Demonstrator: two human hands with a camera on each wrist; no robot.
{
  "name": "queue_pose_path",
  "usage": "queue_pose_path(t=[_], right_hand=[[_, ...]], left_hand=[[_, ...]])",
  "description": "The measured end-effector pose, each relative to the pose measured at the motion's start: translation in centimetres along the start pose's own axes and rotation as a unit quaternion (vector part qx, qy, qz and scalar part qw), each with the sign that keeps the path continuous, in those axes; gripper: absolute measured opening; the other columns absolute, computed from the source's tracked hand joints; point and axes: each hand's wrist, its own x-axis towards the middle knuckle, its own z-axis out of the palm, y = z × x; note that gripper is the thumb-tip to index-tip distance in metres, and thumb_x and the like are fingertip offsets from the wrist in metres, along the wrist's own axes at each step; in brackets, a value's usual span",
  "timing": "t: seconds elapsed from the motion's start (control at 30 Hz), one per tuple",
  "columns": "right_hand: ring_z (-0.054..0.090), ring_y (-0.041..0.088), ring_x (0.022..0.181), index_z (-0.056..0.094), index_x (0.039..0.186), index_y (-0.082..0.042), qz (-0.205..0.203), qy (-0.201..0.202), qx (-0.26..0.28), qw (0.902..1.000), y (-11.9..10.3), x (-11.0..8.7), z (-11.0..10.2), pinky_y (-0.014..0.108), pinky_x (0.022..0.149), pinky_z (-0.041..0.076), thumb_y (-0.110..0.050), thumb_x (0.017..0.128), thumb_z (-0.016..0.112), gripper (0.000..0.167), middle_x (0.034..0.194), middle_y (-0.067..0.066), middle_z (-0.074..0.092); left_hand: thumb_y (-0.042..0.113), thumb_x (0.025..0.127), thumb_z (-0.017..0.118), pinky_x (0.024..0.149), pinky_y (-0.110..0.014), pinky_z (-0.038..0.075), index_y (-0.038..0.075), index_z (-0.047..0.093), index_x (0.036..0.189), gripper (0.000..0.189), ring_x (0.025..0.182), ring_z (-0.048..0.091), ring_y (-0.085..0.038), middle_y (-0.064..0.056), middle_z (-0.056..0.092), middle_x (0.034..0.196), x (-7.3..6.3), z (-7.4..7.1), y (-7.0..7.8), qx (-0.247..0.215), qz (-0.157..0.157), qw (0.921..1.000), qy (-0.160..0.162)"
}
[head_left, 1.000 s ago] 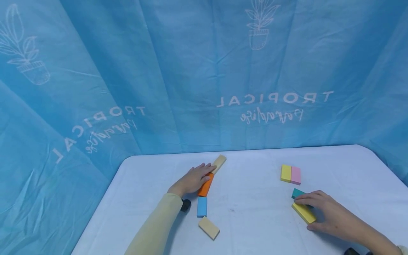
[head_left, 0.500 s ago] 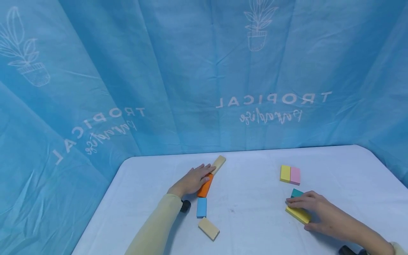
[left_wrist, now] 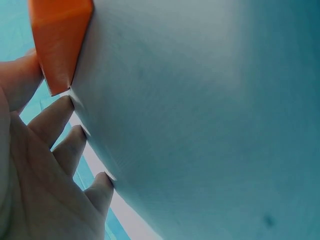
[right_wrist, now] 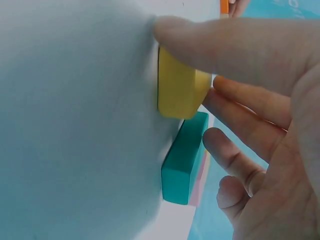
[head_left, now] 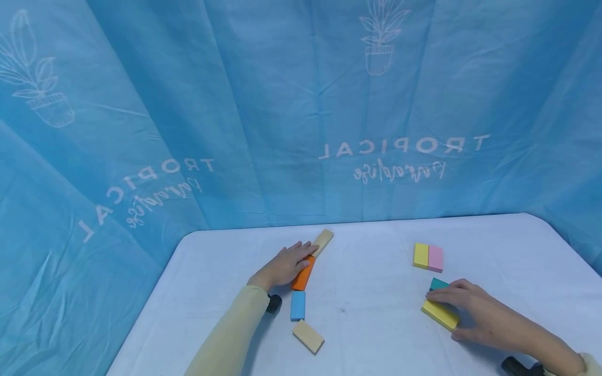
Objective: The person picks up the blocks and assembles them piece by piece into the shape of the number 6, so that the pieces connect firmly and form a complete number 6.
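Observation:
My left hand (head_left: 280, 267) lies fingers outstretched over the orange block (head_left: 303, 274) and the near end of a plain wood block (head_left: 324, 241). In the left wrist view, the thumb is against the orange block's side and the other fingertips reach the table. At the right, my right hand (head_left: 486, 317) holds a yellow block (head_left: 440, 315) by its ends between thumb and fingers. The right wrist view has this yellow block (right_wrist: 176, 90) low over the white cloth, beside a teal block (right_wrist: 182, 155). Fingers partly cover the teal block in the head view.
Nearer me than the orange block, a light blue block (head_left: 298, 305) and another plain wood block (head_left: 308, 337) continue the line. Farther back on the right, a yellow block (head_left: 421, 256) and a pink block (head_left: 436, 259) lie side by side. Blue curtain (head_left: 291, 156) hangs behind the table.
The yellow block under my right hand has shifted left and turned slightly, mostly in the first half second. Right fingertips have drawn back a little since. My left hand stays put.

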Motion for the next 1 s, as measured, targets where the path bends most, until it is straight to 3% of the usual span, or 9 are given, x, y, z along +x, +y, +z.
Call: queue_pose_path(t=[0.27,0.37,0.73,0.87,1.0], right_hand=[[0.049,0.013,0.109,0.064,0.135,-0.024,-0.024,-0.009,-0.007,0.9997,-0.1,0.5,0.1,0.033,0.084,0.054,-0.018,0.076,0.088,0.064,0.125,-0.016,0.063],[0.050,0.009,0.106,0.066,0.132,-0.025,-0.015,-0.012,-0.013,0.9997,-0.4,0.7,0.1,0.031,0.084,0.054,-0.013,0.076,0.087,0.061,0.120,-0.019,0.062],[0.053,0.011,0.103,0.075,0.113,-0.028,-0.024,0.035,-0.035,0.9985,-1.0,1.4,0.4,0.034,0.084,0.055,-0.005,0.075,0.086,0.047,0.108,-0.022,0.065],[0.055,0.017,0.106,0.074,0.114,-0.028,0.002,0.058,-0.048,0.9972,-1.7,1.3,0.8,0.041,0.087,0.054,-0.016,0.075,0.088,0.043,0.112,-0.016,0.065],[0.057,0.026,0.109,0.073,0.118,-0.020,0.081,0.098,-0.060,0.9901,-2.8,0.8,1.4,0.051,0.089,0.052,-0.041,0.072,0.089,0.053,0.115,-0.004,0.066]], left_hand=[[0.028,0.109,0.044,0.121,-0.057,0.014,0.025,0.036,0.158,0.050,0.152,0.020,-0.028,-0.002,0.031,0.163,0.0,-0.1,0.1,-0.003,-0.001,1.0000,0.000],[0.028,0.109,0.044,0.121,-0.057,0.014,0.025,0.036,0.158,0.050,0.153,0.020,-0.028,-0.002,0.031,0.163,0.0,-0.2,0.2,-0.003,-0.002,1.0000,-0.001],[0.029,0.109,0.044,0.121,-0.057,0.014,0.025,0.036,0.158,0.050,0.152,0.020,-0.029,-0.002,0.030,0.163,0.0,-0.2,0.2,-0.005,-0.002,1.0000,-0.003],[0.029,0.109,0.044,0.121,-0.057,0.014,0.025,0.036,0.158,0.050,0.152,0.020,-0.029,-0.002,0.031,0.163,0.0,-0.1,0.2,-0.006,-0.002,1.0000,-0.002],[0.029,0.109,0.044,0.121,-0.058,0.014,0.024,0.036,0.158,0.049,0.152,0.021,-0.029,-0.002,0.031,0.163,0.0,-0.1,0.1,-0.005,0.000,1.0000,-0.001]])
